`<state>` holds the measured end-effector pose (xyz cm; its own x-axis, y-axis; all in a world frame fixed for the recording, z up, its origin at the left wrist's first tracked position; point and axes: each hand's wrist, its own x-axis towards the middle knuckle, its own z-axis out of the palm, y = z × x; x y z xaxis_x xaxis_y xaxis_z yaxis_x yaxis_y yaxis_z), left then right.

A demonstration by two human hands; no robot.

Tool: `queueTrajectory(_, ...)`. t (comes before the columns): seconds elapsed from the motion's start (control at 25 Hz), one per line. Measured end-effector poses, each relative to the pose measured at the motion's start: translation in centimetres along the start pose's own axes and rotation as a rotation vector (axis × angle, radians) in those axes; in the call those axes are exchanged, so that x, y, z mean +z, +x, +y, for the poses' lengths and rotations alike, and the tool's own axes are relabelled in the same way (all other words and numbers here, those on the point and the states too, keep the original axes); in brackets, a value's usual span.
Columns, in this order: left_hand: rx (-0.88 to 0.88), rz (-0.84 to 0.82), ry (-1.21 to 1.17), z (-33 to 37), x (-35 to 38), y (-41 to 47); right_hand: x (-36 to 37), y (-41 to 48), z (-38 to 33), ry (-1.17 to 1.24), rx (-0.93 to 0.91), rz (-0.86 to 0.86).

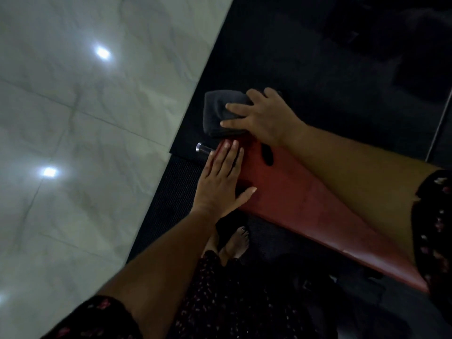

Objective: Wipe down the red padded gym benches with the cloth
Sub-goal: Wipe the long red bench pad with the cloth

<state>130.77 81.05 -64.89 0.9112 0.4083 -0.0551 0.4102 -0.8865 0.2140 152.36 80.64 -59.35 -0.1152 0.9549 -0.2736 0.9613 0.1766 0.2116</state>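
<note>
A red padded bench (300, 192) runs from the middle of the view down to the right, with a dark oval hole near its far end. A dark grey folded cloth (219, 113) lies over the bench's far end. My right hand (263, 118) rests on the cloth with straight, spread fingers pressing it down. My left hand (222, 182) lies flat on the near side edge of the bench, fingers straight, thumb spread onto the red pad.
A short chrome bar end (202, 148) sticks out beside the bench's far end. Black rubber matting (318, 69) surrounds the bench. Glossy white marble tiles (85, 118) cover the left. My bare foot (236, 244) stands under the bench edge.
</note>
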Motion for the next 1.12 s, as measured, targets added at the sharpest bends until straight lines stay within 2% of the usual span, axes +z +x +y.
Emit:
queueTrajectory(0.16, 0.023, -0.029, -0.022, -0.4, -0.1, 4.1, -0.2, 1.5, -0.3, 0.288, 0.559, -0.127)
queueTrajectory(0.24, 0.039, -0.074, -0.026, -0.5, 0.2, 5.1, -0.3, 2.1, 0.6, 0.489, 0.744, -0.188)
queueTrajectory(0.32, 0.085, -0.098, -0.052, -0.9, 0.5, 5.5, -0.2, 1.8, 2.8, 0.629, 0.7, -0.252)
queueTrajectory(0.4, 0.091, -0.089, -0.081, -1.1, 0.6, 5.4, 0.0, 0.7, 4.8, 0.71, 0.511, -0.265)
queueTrajectory(0.44, 0.086, -0.082, -0.09, -1.2, 0.6, 5.3, 0.3, 0.0, 5.3, 0.755, 0.475, -0.256)
queueTrajectory(0.48, 0.087, -0.079, -0.099, -1.2, 0.6, 5.4, 0.6, -0.4, 5.6, 0.827, 0.526, -0.257)
queueTrajectory(0.56, 0.093, -0.072, -0.12, -1.1, 0.5, 5.6, 1.1, 0.1, 4.8, 0.859, 0.82, -0.278)
queueTrajectory(0.6, 0.094, -0.068, -0.127, -1.1, 0.6, 5.6, 0.7, 0.8, 3.5, 0.762, 0.96, -0.318)
queueTrajectory(0.64, 0.096, -0.066, -0.134, -1.2, 0.6, 5.6, 0.1, 1.3, 2.0, 0.647, 1.024, -0.352)
queueTrajectory(0.72, 0.097, -0.07, -0.152, -1.3, 0.7, 5.6, -0.3, 0.6, -0.1, 0.549, 1.0, -0.273)
queueTrajectory(0.84, 0.1, -0.08, -0.15, -1.3, 0.8, 5.7, 1.1, -4.8, 0.4, 0.578, 0.852, -0.174)
queueTrajectory(0.88, 0.104, -0.079, -0.151, -1.3, 0.9, 5.8, 2.0, -6.4, 1.4, 0.603, 0.854, -0.201)
queueTrajectory(1.04, 0.097, -0.071, -0.175, -1.2, 1.0, 5.6, 1.5, -4.9, 1.5, 0.674, 1.127, -0.39)
queueTrajectory(1.12, 0.077, -0.081, -0.174, -1.7, 0.9, 5.3, 0.6, -3.4, 0.2, 0.605, 1.064, -0.35)
